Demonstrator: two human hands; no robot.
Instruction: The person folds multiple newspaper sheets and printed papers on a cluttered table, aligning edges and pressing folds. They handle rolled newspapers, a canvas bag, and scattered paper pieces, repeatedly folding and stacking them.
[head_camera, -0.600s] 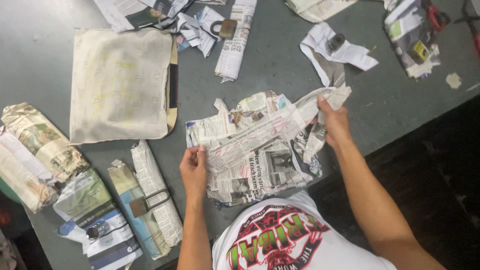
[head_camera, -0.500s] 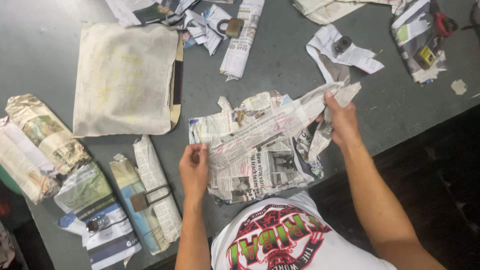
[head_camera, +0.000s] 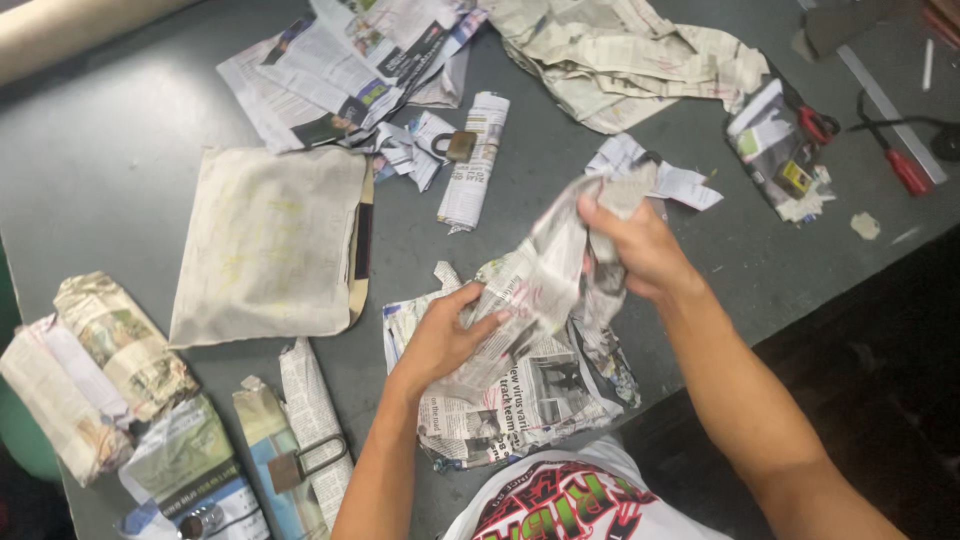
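Crumpled newspaper bundle (head_camera: 545, 300) lies near the grey bench's (head_camera: 120, 180) 6 o'clock edge, long axis running 8 to 2 o'clock. Left hand (head_camera: 440, 335) clasps its lower end; right hand (head_camera: 635, 245), fisted, lifts the upper end.

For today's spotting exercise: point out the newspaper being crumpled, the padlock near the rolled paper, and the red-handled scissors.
Crumpled newspaper (head_camera: 545, 290), head view, on its gathered middle fold.
Padlock (head_camera: 459, 146), head view, on its brass body.
Red-handled scissors (head_camera: 818, 124), head view, on a handle loop.
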